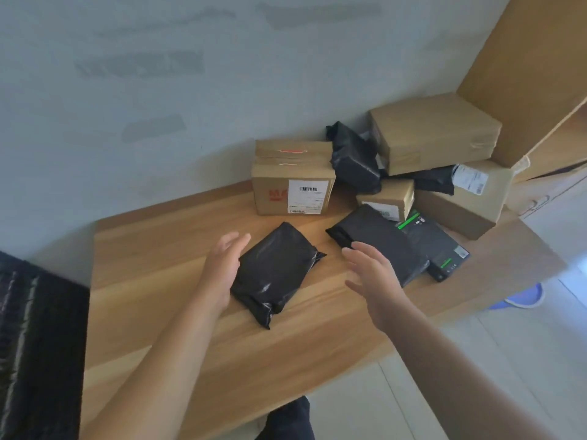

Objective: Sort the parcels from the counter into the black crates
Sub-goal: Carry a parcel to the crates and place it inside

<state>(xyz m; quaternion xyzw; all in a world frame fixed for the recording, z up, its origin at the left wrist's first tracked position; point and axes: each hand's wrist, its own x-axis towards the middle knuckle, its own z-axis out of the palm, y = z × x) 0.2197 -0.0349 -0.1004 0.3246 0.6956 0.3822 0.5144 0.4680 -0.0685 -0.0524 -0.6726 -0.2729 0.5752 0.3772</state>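
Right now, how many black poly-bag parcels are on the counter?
4. One between the hands, one behind the right hand, one beside the labelled box, and one wedged under the large top box. Others may be hidden.

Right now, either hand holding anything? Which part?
Nothing held. Left hand and right hand are open either side of the black poly parcel; left touches its edge.

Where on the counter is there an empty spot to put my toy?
The counter is bare on its left half, from the left hand to the black crate, and along the near edge in front of the black bag. The back right corner is crowded with boxes and bags.
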